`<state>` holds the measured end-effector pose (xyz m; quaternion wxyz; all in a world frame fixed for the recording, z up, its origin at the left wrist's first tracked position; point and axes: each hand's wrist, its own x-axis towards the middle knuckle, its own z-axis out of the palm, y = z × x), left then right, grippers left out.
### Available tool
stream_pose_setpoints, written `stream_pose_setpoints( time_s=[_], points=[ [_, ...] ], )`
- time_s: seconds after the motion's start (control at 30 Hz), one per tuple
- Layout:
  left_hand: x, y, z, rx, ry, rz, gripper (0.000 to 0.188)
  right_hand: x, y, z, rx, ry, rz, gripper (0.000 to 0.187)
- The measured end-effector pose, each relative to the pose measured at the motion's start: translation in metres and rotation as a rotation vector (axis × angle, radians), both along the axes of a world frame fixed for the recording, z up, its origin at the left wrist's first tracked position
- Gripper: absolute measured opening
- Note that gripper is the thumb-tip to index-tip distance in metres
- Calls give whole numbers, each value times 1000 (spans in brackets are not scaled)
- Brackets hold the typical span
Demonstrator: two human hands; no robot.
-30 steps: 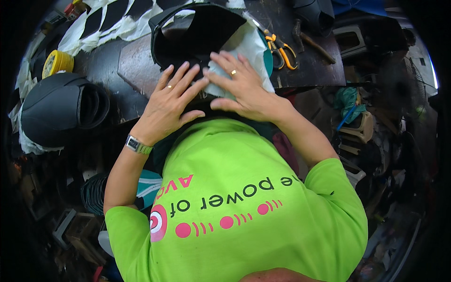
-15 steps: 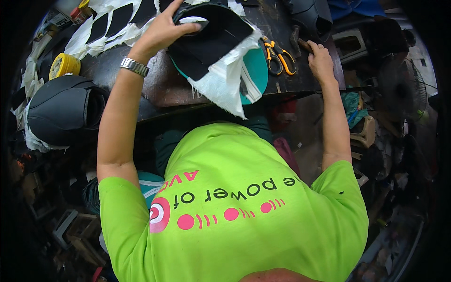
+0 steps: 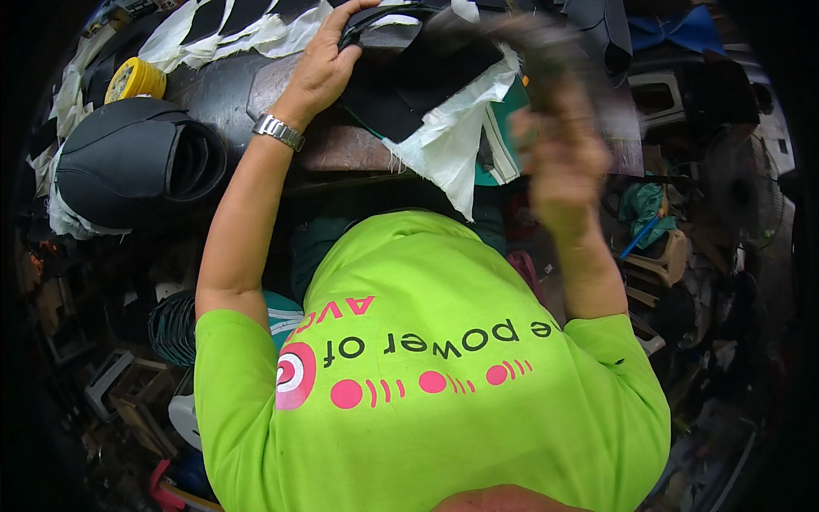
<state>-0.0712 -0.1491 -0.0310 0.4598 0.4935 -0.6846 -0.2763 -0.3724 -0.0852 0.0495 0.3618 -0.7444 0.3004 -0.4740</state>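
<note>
At the table's near edge lies a black sheet piece [image 3: 397, 90] with ragged white cloth [image 3: 448, 141] along its side, over a teal piece with a white zipper-like strip [image 3: 499, 145]. My left hand [image 3: 328, 72], with a metal watch on its wrist, is closed on the black piece's far left rim. My right hand [image 3: 567, 162], smeared by motion, is raised at the right of the piece. It grips a hammer [image 3: 542, 51], whose head is a blurred streak above the black piece. Whether the hammer touches it I cannot tell.
Rolled black padded sheets [image 3: 119, 166] lie left, near a yellow tub [image 3: 136, 81]. Black pieces on white cloth [image 3: 256, 34] spread across the back. A teal bag [image 3: 640, 205] and a fan [image 3: 742, 183] stand right. The table's front edge [image 3: 350, 175] runs before me.
My right hand has lifted the hammer off the table and swung it left toward the black piece. The scissors are now mostly hidden behind it. My left hand still holds the rim.
</note>
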Motion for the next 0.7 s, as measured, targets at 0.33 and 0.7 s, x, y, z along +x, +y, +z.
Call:
stream_pose_setpoints(
  time_s=[0.33,0.7],
  points=[
    [2,16,-8,-106,-97,-19,76,24,17,-22,122,721,-49,43],
    [14,9,-16,-29,264,-180,58,64,-18,-35,242,592,272,40]
  ],
)
